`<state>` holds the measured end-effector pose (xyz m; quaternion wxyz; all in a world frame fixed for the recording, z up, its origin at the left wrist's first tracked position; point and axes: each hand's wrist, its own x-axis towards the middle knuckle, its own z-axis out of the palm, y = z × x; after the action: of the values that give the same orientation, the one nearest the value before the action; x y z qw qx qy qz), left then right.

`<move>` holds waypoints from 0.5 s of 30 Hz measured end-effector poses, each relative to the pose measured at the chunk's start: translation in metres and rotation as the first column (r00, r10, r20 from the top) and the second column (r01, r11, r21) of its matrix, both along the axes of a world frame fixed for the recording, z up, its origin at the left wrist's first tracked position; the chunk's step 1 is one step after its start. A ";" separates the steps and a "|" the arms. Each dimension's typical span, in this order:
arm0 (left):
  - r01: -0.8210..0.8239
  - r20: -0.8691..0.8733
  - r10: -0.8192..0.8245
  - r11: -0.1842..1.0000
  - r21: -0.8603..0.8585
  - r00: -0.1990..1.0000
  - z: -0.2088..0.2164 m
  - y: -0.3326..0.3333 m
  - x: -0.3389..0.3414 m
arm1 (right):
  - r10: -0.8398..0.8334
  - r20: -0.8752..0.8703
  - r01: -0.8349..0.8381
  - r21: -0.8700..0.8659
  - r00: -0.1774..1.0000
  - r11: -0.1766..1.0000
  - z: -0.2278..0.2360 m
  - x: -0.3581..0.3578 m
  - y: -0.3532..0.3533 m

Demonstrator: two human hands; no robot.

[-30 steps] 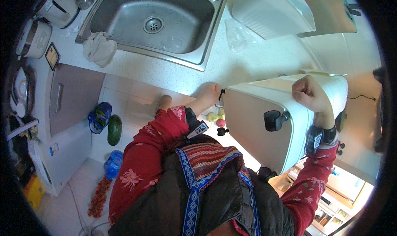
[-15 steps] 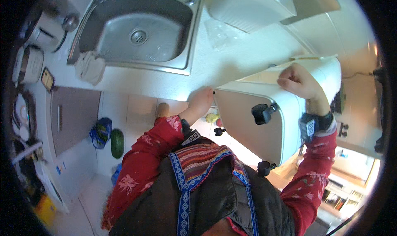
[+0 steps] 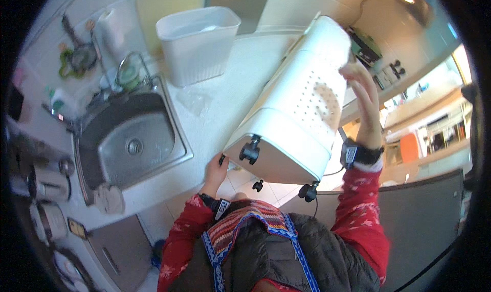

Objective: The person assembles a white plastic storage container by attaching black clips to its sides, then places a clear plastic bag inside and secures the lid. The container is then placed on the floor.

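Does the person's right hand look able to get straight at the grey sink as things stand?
Probably not directly: the white container on black casters is between the right hand and the sink.

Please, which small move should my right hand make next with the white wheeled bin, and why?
I would perhaps press the right hand flat to the perforated side of the white wheeled bin: the bin is tilted, its base and black wheels facing you, and only the left hand seems to grip it, at one corner wheel.
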<state>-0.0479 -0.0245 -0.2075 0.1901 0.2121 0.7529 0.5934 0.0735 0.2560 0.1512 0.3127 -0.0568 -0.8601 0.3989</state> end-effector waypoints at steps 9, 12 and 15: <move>0.306 0.694 -0.316 0.941 0.144 0.646 0.027 -0.004 -0.033 | -0.392 0.156 0.362 -0.766 0.906 0.531 -0.118 0.079 -0.001; 0.332 0.604 -0.373 0.925 0.185 0.704 0.030 -0.003 -0.032 | -0.404 0.195 0.410 -0.722 0.894 0.557 -0.111 0.051 0.015; 0.299 0.691 -0.338 0.937 0.181 0.639 0.031 -0.003 -0.031 | -0.349 0.108 0.353 -0.516 0.931 0.781 -0.106 0.027 0.017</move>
<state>-0.0792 -0.0271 -0.1768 0.5621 0.0998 0.5558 0.6043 0.1009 0.2726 0.0448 0.3508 -0.3006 -0.6928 0.5538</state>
